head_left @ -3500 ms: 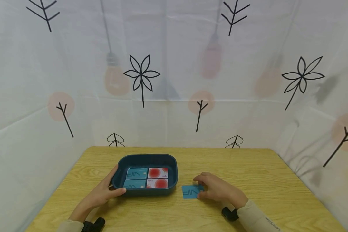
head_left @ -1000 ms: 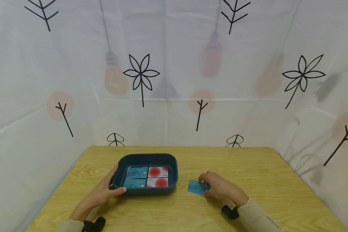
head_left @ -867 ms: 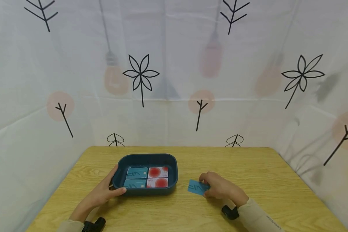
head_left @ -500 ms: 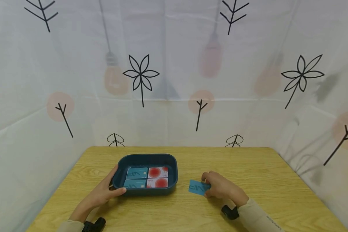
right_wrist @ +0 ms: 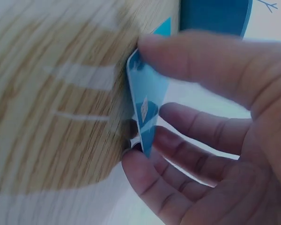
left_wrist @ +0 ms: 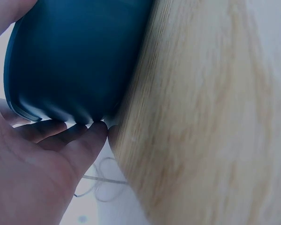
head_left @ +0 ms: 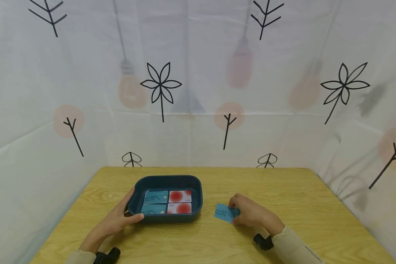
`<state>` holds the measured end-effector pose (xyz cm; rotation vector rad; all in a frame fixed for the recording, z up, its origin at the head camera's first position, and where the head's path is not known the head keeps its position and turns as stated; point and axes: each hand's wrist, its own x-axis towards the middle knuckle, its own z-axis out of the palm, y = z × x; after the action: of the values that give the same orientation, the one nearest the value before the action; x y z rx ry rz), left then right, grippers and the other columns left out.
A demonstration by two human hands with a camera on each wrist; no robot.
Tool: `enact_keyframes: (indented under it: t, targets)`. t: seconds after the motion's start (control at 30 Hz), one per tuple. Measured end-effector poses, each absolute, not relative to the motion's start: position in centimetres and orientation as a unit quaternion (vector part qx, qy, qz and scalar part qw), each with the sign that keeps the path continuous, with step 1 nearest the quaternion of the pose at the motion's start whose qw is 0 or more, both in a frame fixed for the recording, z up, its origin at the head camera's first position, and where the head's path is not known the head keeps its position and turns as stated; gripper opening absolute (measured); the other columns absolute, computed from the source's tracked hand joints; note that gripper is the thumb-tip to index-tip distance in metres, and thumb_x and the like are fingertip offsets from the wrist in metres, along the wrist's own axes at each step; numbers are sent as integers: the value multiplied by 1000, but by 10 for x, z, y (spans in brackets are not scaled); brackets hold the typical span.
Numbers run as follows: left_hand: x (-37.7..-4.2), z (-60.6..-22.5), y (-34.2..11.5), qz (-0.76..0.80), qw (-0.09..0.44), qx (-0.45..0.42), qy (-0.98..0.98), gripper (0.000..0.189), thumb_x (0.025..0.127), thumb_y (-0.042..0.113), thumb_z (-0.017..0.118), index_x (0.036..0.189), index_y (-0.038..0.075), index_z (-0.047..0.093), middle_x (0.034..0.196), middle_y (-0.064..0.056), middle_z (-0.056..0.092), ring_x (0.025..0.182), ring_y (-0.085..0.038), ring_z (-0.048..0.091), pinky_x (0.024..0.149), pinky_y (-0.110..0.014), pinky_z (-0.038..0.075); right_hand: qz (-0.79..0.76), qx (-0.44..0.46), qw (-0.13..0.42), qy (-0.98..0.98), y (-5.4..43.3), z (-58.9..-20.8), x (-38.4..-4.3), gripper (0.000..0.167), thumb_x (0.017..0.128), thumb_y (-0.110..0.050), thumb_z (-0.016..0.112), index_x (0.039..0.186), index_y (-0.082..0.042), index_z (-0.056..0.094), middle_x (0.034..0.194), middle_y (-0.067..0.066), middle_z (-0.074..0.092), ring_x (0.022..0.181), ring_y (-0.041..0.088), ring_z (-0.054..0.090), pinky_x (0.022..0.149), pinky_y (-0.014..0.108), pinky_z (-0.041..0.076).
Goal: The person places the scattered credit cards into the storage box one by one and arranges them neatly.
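Observation:
In the head view a dark blue plastic tray stands on the table, left of the middle. My left hand grips its left end, the thumb at the front rim and the fingers along the side; the left wrist view has these fingertips against the tray wall. To the right of the tray, my right hand pinches a blue VIP card by its edges. The right wrist view shows the thumb on one edge of the card and fingers on the opposite one, the card tilted close over the tabletop.
Inside the tray lie two blue VIP cards on the left and two white cards with red circles on the right. The wooden table ends at a white patterned cloth. Each wrist carries a black device.
The card lay flatter and farther left; my right hand now pinches it, has shifted it slightly right and turned it at an angle. My left hand and the tray have stayed put.

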<state>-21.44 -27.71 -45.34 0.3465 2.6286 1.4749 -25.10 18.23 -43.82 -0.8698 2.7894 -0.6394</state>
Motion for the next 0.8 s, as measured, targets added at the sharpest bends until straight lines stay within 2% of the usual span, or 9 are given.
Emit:
enact_keyframes:
  t: [0.37, 0.8]
  targets:
    - [-215, -454, -277, 487, 53, 113, 864, 98, 89, 29, 69, 155, 14, -2, 156, -25, 3, 132, -45, 35, 99, -48, 41, -199, -282, 66, 936, 180, -439, -251, 41, 76, -24, 80, 108, -8, 62, 102, -1, 51, 84, 15, 48, 74, 35, 45]
    - [-214, -454, -277, 485, 53, 112, 866, 98, 89, 30, 69, 155, 14, -2, 156, -26, 4, 131, -44, 37, 99, -47, 41, -140, -306, 25, 941, 177, -443, -251, 48, 76, -26, 73, 120, -8, 63, 109, -1, 55, 92, 13, 51, 79, 36, 47]
